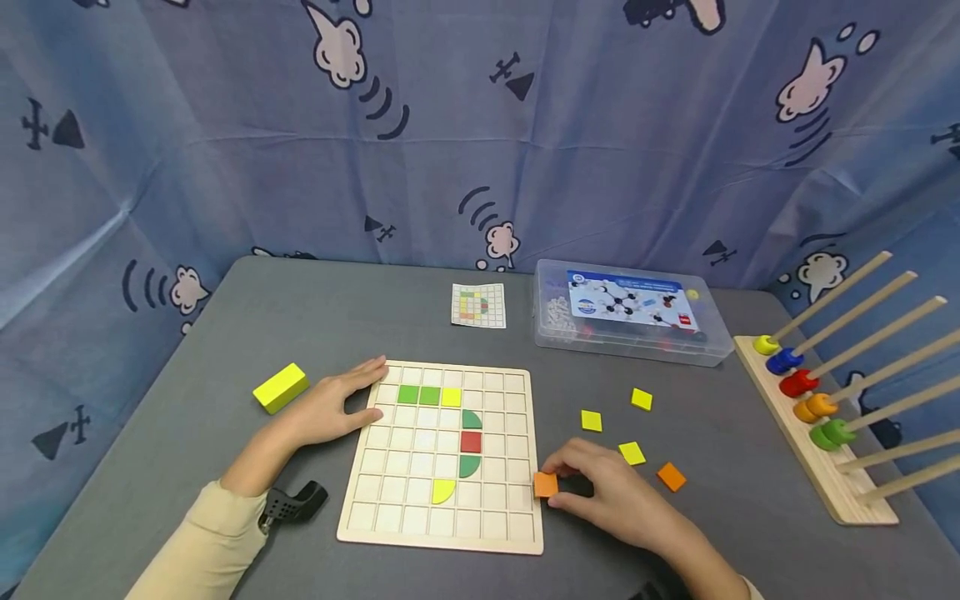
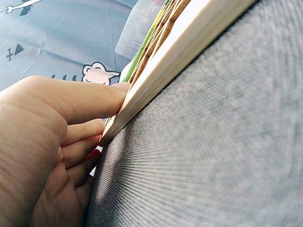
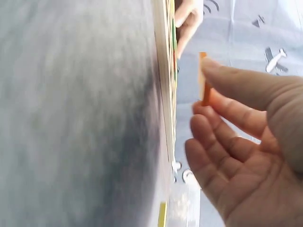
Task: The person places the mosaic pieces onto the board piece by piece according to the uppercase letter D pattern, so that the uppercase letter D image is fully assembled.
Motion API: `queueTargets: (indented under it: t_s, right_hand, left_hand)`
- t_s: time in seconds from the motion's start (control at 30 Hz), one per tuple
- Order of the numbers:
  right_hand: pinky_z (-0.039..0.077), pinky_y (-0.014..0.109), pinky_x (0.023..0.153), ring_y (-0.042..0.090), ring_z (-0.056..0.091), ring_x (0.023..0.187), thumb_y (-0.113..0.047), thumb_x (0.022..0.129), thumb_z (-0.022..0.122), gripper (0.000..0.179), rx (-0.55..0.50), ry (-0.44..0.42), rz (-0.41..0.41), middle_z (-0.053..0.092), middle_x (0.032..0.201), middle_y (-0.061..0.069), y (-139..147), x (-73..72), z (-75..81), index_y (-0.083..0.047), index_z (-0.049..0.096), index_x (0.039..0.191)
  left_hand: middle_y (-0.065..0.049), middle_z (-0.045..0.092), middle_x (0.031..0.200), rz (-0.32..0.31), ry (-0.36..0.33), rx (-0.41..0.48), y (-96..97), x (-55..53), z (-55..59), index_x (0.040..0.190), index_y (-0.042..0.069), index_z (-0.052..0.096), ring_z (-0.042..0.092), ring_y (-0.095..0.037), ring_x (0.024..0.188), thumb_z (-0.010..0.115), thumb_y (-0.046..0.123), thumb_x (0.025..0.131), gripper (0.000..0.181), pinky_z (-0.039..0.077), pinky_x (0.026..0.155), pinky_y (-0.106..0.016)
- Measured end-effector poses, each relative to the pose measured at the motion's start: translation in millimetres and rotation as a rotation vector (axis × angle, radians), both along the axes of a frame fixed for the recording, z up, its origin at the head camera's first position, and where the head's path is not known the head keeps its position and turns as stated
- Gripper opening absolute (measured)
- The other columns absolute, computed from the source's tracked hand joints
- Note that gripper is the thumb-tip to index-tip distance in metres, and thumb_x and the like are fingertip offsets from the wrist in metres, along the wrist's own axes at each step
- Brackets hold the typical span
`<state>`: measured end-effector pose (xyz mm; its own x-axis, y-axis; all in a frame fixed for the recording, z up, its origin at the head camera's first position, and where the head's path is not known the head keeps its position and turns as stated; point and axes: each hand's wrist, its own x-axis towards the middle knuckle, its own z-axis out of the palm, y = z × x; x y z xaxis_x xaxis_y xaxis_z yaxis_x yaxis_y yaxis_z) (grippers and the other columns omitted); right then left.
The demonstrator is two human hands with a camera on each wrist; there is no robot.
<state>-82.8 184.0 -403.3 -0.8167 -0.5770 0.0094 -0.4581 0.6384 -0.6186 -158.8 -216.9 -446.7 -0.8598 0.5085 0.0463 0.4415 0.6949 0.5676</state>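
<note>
A wooden grid board (image 1: 372,462) lies on the grey table. On it sit green squares (image 1: 418,395), a yellow square (image 1: 452,397), a red square (image 1: 471,442), two dark green quarter-rounds (image 1: 469,467) and a yellow quarter-round (image 1: 443,491). My left hand (image 1: 330,408) touches the board's upper left edge; in the left wrist view its thumb (image 2: 90,101) lies extended against the side. Over the board's right edge, my right hand (image 1: 611,496) pinches an orange square tile (image 1: 545,485) between thumb and fingers. The right wrist view shows this tile (image 3: 204,90) edge-on, raised off the board.
Several yellow squares (image 1: 591,421) and another orange square (image 1: 671,477) lie right of the board. Left stands a yellow block (image 1: 281,388). Behind are a small printed pattern card (image 1: 478,306) and a clear plastic box (image 1: 633,312). A peg rack with coloured beads (image 1: 817,425) stands far right.
</note>
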Motion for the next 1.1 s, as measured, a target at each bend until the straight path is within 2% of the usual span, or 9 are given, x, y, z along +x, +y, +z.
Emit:
queueTargets:
  t_s: [0.3, 0.5, 0.67, 0.9, 1.1]
  right_hand:
    - [0.050, 0.022, 0.074, 0.005, 0.055, 0.084, -0.029, 0.080, 0.075, 0.025, -0.032, 0.034, 0.093, 0.060, 0.096, -0.013, -48, 3.0, 9.8, -0.019, 0.066, 0.101]
    - [0.049, 0.020, 0.076, 0.005, 0.055, 0.085, -0.028, 0.081, 0.075, 0.024, -0.032, 0.048, 0.130, 0.062, 0.096, -0.011, -81, 3.2, 11.7, -0.017, 0.069, 0.101]
    - [0.049, 0.021, 0.078, 0.005, 0.054, 0.083, -0.024, 0.079, 0.077, 0.023, 0.013, 0.071, 0.119, 0.062, 0.094, -0.008, -104, 3.9, 11.8, -0.013, 0.069, 0.099]
    - [0.047, 0.019, 0.073, 0.002, 0.050, 0.077, -0.023, 0.078, 0.078, 0.021, 0.092, 0.028, 0.089, 0.062, 0.089, -0.009, -130, -1.0, 11.1, -0.015, 0.070, 0.096]
    - [0.045, 0.016, 0.065, 0.001, 0.048, 0.072, -0.023, 0.075, 0.079, 0.021, 0.180, 0.126, 0.125, 0.060, 0.082, -0.009, -145, -4.6, 6.4, -0.014, 0.071, 0.093]
  left_hand:
    - [-0.012, 0.031, 0.153, 0.011, -0.008, -0.006, -4.0, 1.1, 2.3, 0.146, 0.006, 0.038, 0.029, -0.034, 0.141, 0.062, 0.035, 0.091, 0.066, 0.031, 0.109, -0.053]
    - [-0.012, 0.031, 0.154, 0.017, -0.014, -0.018, -5.5, 1.0, 3.6, 0.146, 0.006, 0.037, 0.029, -0.033, 0.141, 0.062, 0.035, 0.091, 0.067, 0.031, 0.109, -0.053]
    - [-0.012, 0.031, 0.154, 0.014, -0.012, -0.019, -3.6, 0.7, 4.9, 0.146, 0.005, 0.037, 0.030, -0.033, 0.141, 0.062, 0.034, 0.091, 0.067, 0.032, 0.109, -0.053]
    - [-0.012, 0.032, 0.153, 0.012, -0.022, -0.008, 0.8, 0.3, 4.4, 0.145, 0.005, 0.038, 0.031, -0.032, 0.140, 0.062, 0.033, 0.091, 0.066, 0.032, 0.109, -0.052]
    - [-0.012, 0.032, 0.153, 0.021, -0.022, -0.008, 1.3, 0.4, 4.2, 0.145, 0.005, 0.039, 0.031, -0.032, 0.140, 0.063, 0.034, 0.091, 0.066, 0.033, 0.109, -0.052]
